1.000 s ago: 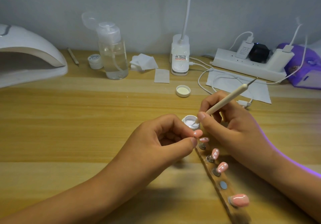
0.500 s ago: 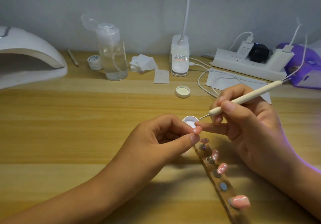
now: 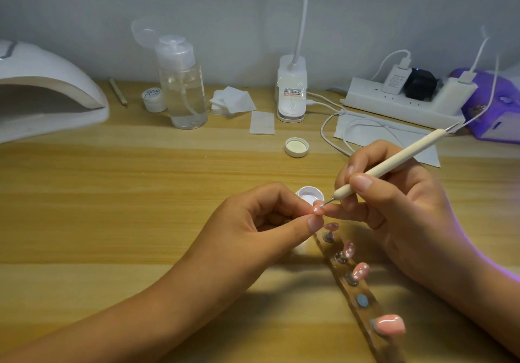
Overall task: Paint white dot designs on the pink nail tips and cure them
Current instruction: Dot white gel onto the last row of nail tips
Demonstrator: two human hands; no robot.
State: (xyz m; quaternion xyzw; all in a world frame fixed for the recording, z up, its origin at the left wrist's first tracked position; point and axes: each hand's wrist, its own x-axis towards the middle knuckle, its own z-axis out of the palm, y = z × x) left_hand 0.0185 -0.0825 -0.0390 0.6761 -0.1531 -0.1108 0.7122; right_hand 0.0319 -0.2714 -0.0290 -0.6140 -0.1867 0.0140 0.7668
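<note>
While my left hand (image 3: pixel 270 222) pinches one pink nail tip (image 3: pixel 317 208) beside the paint pot (image 3: pixel 309 193), probably for quick reloading, my right hand (image 3: pixel 394 205) grips the dotting pen (image 3: pixel 394 165) pencil-fashion, its point touching that tip.

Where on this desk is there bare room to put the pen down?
Bare wood lies before the nail lamp, left of the left hand. Crowded: power strip and cables back right, nail rack by the right hand.
</note>
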